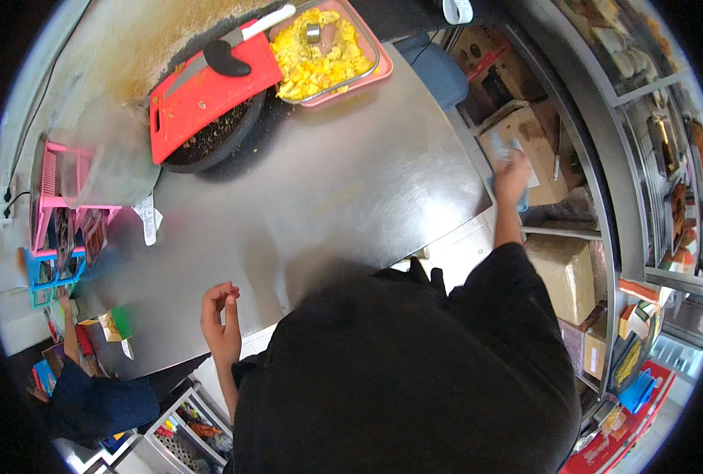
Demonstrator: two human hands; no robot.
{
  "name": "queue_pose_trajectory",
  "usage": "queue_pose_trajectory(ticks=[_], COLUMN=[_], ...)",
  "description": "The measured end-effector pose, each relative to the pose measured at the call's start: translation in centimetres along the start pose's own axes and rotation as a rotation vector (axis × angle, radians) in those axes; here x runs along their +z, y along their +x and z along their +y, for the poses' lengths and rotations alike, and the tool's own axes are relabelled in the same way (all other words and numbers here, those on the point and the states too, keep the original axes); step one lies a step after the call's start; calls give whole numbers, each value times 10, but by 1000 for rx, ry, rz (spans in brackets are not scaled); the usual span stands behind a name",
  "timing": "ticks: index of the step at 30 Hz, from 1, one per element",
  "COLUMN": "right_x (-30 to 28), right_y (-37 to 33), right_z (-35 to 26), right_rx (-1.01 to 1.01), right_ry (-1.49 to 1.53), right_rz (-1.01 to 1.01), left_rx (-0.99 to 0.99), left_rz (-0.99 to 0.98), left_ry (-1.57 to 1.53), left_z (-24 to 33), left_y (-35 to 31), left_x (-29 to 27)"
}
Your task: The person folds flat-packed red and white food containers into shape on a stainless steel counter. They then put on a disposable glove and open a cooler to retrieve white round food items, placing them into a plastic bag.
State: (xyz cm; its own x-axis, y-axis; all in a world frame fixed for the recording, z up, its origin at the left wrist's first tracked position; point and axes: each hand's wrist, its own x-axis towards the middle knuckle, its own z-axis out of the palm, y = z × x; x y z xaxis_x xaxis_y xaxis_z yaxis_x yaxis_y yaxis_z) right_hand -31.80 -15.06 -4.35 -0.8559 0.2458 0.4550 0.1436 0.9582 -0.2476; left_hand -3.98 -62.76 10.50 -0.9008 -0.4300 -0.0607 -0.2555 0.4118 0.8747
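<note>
My right hand (pixel 513 178) is at the right, past the edge of a steel table (pixel 351 174). It is closed on a light blue-grey cloth (pixel 531 175), partly smeared by motion. My left hand (pixel 222 320) hovers over the near part of the table, fingers loosely bent, thumb apart, with nothing visible in it. At the far side a red cutting board (pixel 209 99) lies tilted across a dark round pan (pixel 229 138). A white-handled knife (pixel 257 25) and a black curved piece (pixel 225 59) rest on the board.
A clear tray of chopped yellow food (pixel 320 59) sits in a pink basket (pixel 383 69) beside the board. Pink and blue racks (pixel 51 209) stand at the left. Another person's dark sleeve (pixel 103 403) shows at lower left. Cardboard boxes (pixel 561 276) fill shelves at the right.
</note>
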Motion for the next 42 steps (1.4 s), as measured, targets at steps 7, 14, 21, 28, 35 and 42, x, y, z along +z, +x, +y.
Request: queue_pose_trajectory(ticks=[7,14,21,28,35,42], right_x=[-75,-91,-45,-48,-82,-23], right_y=[36,-59,-149,-196,-192,6], right_z=[-88,-343,-527,-497,-409,-303], right_rx=[-198,-1163,-1247,-948,-330,-1012], right_ry=[827,1216,1005,1361,1471,1274], right_rz=[-41,-476,-106,-1078,-2179,-1006], left_rx=[55,51,-106,-223,150,275], left_rz=[0,98,165,565,199,30], left_ry=[127,198,183,15,427,393], left_z=[19,26,3,-29,-51,-47], left_y=[-2,-22,-62,-69,9,94], left_x=[11,15,0,-19,-4,69])
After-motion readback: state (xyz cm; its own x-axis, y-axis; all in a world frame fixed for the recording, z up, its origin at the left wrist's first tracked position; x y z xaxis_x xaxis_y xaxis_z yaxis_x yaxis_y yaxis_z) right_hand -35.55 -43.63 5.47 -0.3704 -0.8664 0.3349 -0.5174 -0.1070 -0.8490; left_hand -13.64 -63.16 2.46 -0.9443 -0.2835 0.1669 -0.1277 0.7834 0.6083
